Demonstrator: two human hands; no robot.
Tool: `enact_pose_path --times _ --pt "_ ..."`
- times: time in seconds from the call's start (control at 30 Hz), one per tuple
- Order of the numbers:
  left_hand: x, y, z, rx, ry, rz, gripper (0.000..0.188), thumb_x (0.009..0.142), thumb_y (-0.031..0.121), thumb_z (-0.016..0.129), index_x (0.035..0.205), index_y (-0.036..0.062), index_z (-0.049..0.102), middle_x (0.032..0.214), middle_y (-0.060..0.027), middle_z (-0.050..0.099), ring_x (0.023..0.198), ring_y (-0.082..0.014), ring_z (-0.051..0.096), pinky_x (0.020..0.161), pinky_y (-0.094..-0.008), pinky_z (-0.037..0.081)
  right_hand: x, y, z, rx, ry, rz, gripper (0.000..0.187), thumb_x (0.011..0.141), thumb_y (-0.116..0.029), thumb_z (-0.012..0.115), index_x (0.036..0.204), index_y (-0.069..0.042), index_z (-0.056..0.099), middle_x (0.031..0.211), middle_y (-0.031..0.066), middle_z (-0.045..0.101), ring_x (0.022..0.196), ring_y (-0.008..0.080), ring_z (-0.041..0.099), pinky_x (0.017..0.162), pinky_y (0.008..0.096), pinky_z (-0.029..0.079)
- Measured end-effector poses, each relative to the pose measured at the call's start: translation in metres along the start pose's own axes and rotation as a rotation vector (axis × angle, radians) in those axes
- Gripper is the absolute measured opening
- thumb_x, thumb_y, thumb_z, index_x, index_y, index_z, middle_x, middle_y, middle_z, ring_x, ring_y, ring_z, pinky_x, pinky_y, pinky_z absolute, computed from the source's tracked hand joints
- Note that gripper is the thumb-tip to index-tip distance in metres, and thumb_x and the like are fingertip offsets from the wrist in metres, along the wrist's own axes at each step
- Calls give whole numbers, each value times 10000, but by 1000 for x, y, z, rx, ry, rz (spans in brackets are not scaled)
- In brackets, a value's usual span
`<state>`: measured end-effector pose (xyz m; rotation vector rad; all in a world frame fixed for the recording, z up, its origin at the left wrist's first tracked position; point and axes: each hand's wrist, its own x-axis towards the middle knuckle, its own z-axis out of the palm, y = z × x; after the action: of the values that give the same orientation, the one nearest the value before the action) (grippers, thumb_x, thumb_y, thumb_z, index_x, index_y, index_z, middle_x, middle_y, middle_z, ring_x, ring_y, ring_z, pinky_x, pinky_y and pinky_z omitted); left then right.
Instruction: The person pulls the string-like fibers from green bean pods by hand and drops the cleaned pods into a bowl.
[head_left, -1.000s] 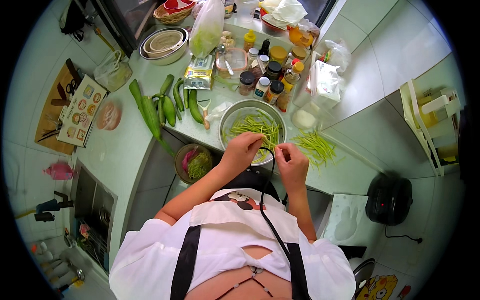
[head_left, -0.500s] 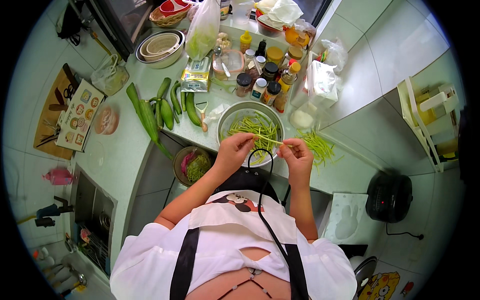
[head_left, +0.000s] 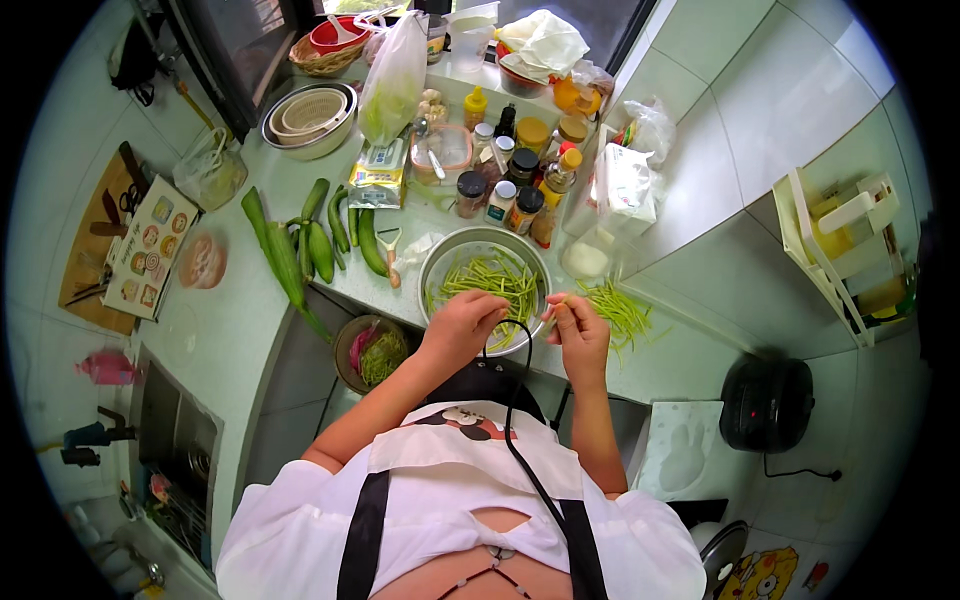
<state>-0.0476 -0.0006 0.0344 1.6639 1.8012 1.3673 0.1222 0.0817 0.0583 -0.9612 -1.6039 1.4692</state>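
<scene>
A round metal bowl of cut green stems stands at the counter's front edge. Over its near left rim, my left hand has its fingertips pinched together; whatever they hold is hidden. My right hand, just beyond the bowl's right rim, pinches a short piece of green stem between thumb and fingers. More loose stems lie on the counter to the right of that hand. Below the counter edge, left of my left hand, a bin holds thin green strands and something pink.
Left of the bowl lie a peeler and several long green gourds. Bottles and jars crowd behind it. A black cable hangs before my apron. The sink is at left, a black cooker at right.
My hands have moved apart. The long stem stretched between them is gone; a short piece shows in my right hand. The whole view has shifted slightly.
</scene>
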Motion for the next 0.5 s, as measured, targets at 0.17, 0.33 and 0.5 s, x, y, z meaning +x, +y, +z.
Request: enact_pose_path --times 0.17,0.33,0.5 --pt "8 12 -1 81 171 110 263 775 93 657 1037 88 631 913 -97 623 829 -281 598 693 -357 496 -1 -2 0 -387 -27 -212 154 856 -159 630 902 -17 669 745 88 626 600 157 567 554 270 435" --pt "13 12 5 306 220 323 330 729 44 651 1051 118 649 926 -75 602 861 -240 584 714 -337 504 -2 -6 4 -533 -98 -260 134 824 -151 651 880 -30 671 736 103 615 614 215 576 570 303 445" --pt "13 10 2 362 197 369 291 678 59 621 964 107 653 878 -59 603 816 -236 596 691 -340 503 -5 -7 9 -641 -125 -327 134 819 -169 656 854 -40 663 742 102 618 613 237 584 572 313 457"
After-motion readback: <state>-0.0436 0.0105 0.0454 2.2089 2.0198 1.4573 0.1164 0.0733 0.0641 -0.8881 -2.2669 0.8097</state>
